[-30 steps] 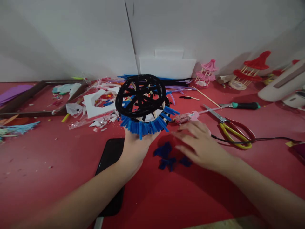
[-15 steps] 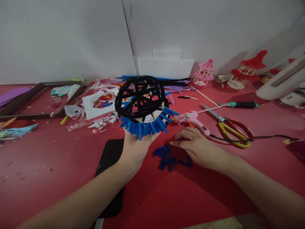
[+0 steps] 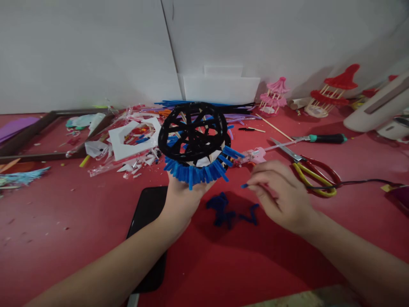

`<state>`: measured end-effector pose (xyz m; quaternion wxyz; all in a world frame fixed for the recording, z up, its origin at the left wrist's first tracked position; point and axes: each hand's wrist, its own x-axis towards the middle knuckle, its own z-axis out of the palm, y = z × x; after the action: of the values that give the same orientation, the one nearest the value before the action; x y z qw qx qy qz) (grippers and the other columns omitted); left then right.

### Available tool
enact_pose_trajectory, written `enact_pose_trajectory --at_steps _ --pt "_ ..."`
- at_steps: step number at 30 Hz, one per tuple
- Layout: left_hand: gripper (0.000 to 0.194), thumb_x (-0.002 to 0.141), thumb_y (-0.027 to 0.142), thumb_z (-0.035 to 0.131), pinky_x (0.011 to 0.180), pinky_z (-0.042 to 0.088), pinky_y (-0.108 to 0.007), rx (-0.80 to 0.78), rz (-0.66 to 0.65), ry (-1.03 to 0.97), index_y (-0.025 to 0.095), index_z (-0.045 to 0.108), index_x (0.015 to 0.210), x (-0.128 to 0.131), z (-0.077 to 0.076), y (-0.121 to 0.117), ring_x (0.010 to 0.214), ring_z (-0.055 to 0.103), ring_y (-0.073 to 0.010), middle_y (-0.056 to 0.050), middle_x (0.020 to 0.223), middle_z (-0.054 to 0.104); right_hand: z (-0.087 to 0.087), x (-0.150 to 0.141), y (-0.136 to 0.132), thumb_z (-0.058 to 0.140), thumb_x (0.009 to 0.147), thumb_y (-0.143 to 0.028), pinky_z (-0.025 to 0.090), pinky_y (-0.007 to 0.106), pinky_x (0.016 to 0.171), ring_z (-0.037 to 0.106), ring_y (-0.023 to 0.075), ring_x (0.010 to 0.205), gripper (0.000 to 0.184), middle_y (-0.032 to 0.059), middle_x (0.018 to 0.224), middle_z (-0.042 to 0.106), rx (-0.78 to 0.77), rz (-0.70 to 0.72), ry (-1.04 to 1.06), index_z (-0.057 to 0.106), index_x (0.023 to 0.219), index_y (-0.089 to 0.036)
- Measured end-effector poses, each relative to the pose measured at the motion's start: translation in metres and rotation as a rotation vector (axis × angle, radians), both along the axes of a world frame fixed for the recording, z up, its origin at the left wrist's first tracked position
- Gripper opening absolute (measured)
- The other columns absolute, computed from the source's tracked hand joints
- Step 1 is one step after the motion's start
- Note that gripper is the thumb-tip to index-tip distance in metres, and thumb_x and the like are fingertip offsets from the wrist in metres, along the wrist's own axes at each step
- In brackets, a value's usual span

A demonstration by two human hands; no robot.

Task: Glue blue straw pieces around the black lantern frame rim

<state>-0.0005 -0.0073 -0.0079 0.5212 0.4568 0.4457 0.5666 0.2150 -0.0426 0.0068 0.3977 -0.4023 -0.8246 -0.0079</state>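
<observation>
A black wheel-like craft frame (image 3: 191,137), made of fuzzy rings and spokes with thin wooden sticks, is raised above the table. Short blue pipe cleaner pieces (image 3: 204,173) fan out along its near lower rim. From below, my left hand (image 3: 182,200) is closed on the frame's underside; its fingertips are hidden. To the right, my right hand (image 3: 277,194) pinches one short blue pipe cleaner piece (image 3: 244,186) between thumb and finger. Loose blue pipe cleaner pieces (image 3: 220,209) lie in a small pile on the red table between the two hands.
Behind my right hand sits a pink glue gun (image 3: 257,154), beside scissors (image 3: 300,162) with red and yellow handles. A black phone (image 3: 148,213) lies under my left forearm. Scraps and a white paper cutout (image 3: 119,143) litter the back left. Small pink (image 3: 275,96) and red (image 3: 334,91) pagodas stand behind.
My right hand has lifted off the blue pile and moved right, now with a short pipe cleaner piece in its fingertips. The frame in my left hand has shifted slightly right and tilted.
</observation>
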Motion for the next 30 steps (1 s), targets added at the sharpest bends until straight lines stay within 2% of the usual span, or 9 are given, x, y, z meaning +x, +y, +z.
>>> enact_pose_trajectory --at_steps 4,7,10,14,17,21,24,27,30 --pt "0.038 0.063 0.025 0.094 0.111 0.055 -0.055 0.061 -0.011 0.073 0.026 0.069 0.091 -0.001 0.003 -0.001 0.12 0.071 -0.0349 -0.006 0.105 0.079 0.015 0.002 -0.008 0.065 0.094 -0.011 0.058 0.03 0.07 0.07 0.018 0.082 0.016 0.0024 0.088 0.071 0.187 -0.13 0.088 0.062 0.1 -0.026" --pt "0.037 0.062 0.024 0.092 0.107 0.057 -0.056 0.079 -0.036 0.145 0.027 0.069 0.091 -0.001 0.003 -0.003 0.111 0.072 -0.035 -0.006 0.099 0.077 0.023 -0.003 -0.012 0.067 0.094 -0.012 0.06 0.028 0.068 0.072 0.0169 0.075 0.014 0.001 0.083 0.074 0.176 -0.187 0.099 0.064 0.098 -0.025" --pt "0.035 0.066 0.027 0.089 0.099 0.06 -0.057 0.054 -0.059 0.202 0.026 0.067 0.093 -0.001 0.002 -0.005 0.101 0.073 -0.0344 -0.006 0.098 0.075 0.026 -0.009 -0.013 0.066 0.095 -0.012 0.061 0.028 0.068 0.072 0.0163 0.072 0.014 0.0008 0.083 0.076 0.152 -0.177 0.072 0.068 0.096 -0.026" --pt "0.047 0.061 0.027 0.091 0.105 0.056 -0.056 0.047 -0.028 0.26 0.026 0.061 0.097 -0.001 0.003 -0.007 0.111 0.07 -0.0376 -0.007 0.104 0.073 0.026 -0.014 -0.012 0.067 0.093 -0.008 0.062 0.029 0.072 0.071 0.0157 0.072 0.015 0.0021 0.082 0.075 0.201 -0.13 0.071 0.07 0.095 -0.023" --pt "0.057 0.058 0.025 0.093 0.102 0.057 -0.054 0.033 -0.028 0.243 0.027 0.058 0.103 -0.001 0.004 -0.007 0.112 0.07 -0.0376 -0.006 0.104 0.072 0.023 -0.015 -0.01 0.068 0.091 -0.005 0.061 0.029 0.074 0.071 0.0153 0.072 0.017 0.0024 0.08 0.074 0.229 -0.129 0.083 0.069 0.094 -0.022" --pt "0.054 0.06 0.023 0.093 0.096 0.059 -0.054 0.021 -0.064 0.223 0.028 0.058 0.101 0.0 0.003 -0.007 0.102 0.073 -0.0346 -0.005 0.098 0.074 0.021 -0.016 -0.009 0.068 0.091 -0.004 0.061 0.03 0.074 0.07 0.015 0.074 0.019 0.0017 0.081 0.073 0.242 -0.14 0.064 0.068 0.097 -0.023" --pt "0.057 0.06 0.025 0.093 0.097 0.059 -0.053 0.019 -0.072 0.187 0.027 0.059 0.105 0.0 0.002 -0.007 0.107 0.073 -0.0349 -0.006 0.105 0.075 0.021 -0.013 -0.01 0.068 0.093 -0.008 0.06 0.032 0.075 0.069 0.0161 0.077 0.021 0.0032 0.087 0.073 0.258 -0.124 0.051 0.069 0.107 -0.023" --pt "0.06 0.061 0.029 0.094 0.101 0.057 -0.054 -0.061 -0.101 0.15 0.025 0.059 0.11 -0.001 0.001 -0.008 0.113 0.071 -0.0355 -0.009 0.115 0.075 0.02 -0.005 -0.008 0.073 0.092 -0.015 0.06 0.037 0.077 0.068 0.0196 0.083 0.027 0.0058 0.094 0.071 0.288 -0.091 0.0 0.07 0.117 -0.023" --pt "0.062 0.063 0.032 0.094 0.1 0.057 -0.056 -0.138 -0.144 0.12 0.023 0.058 0.112 -0.003 0.001 -0.01 0.11 0.072 -0.0353 -0.01 0.114 0.075 0.016 0.0 -0.004 0.081 0.086 -0.015 0.06 0.037 0.08 0.068 0.0194 0.087 0.033 0.0032 0.096 0.07 0.379 -0.112 -0.02 0.073 0.116 -0.028"
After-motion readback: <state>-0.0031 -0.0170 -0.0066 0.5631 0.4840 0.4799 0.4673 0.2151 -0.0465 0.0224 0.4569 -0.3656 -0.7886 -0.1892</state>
